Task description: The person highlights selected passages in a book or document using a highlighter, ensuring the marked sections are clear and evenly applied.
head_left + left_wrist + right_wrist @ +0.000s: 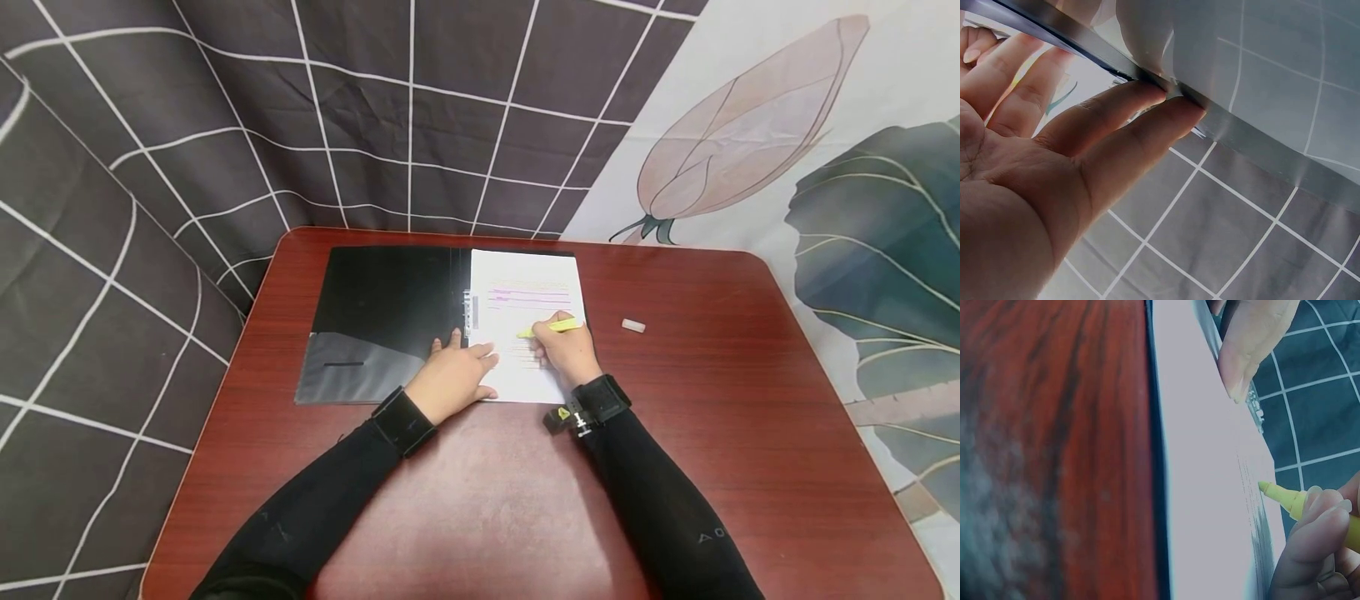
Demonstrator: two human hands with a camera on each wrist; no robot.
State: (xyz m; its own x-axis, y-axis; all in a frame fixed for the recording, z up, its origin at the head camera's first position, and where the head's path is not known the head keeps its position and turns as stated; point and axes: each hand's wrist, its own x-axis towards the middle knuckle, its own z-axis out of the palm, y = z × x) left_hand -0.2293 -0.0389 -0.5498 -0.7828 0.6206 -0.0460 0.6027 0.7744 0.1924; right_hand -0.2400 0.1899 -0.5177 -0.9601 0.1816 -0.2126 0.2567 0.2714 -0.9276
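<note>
A black ring binder (pixel 386 287) lies spread on the table, with a stack of white printed paper (pixel 525 271) on its right side. Purple lines mark some of the upper text. My right hand (pixel 570 354) pinches a yellow highlighter (pixel 567 325) over the middle of the page; in the right wrist view the highlighter's tip (pixel 1263 485) is right at the paper. My left hand (pixel 453 379) rests with spread fingers across the binder's spine and the page's left edge. The left wrist view shows its fingers (pixel 1129 147) extended against the binder.
A small whitish cap (pixel 633 325) lies on the reddish-brown table (pixel 697 367), right of the binder. A clear pocket (pixel 352 371) covers the binder's lower left side. Behind the table hangs a dark grid-patterned cloth (pixel 465 125), with a leaf-print cloth (pixel 750 167) at right.
</note>
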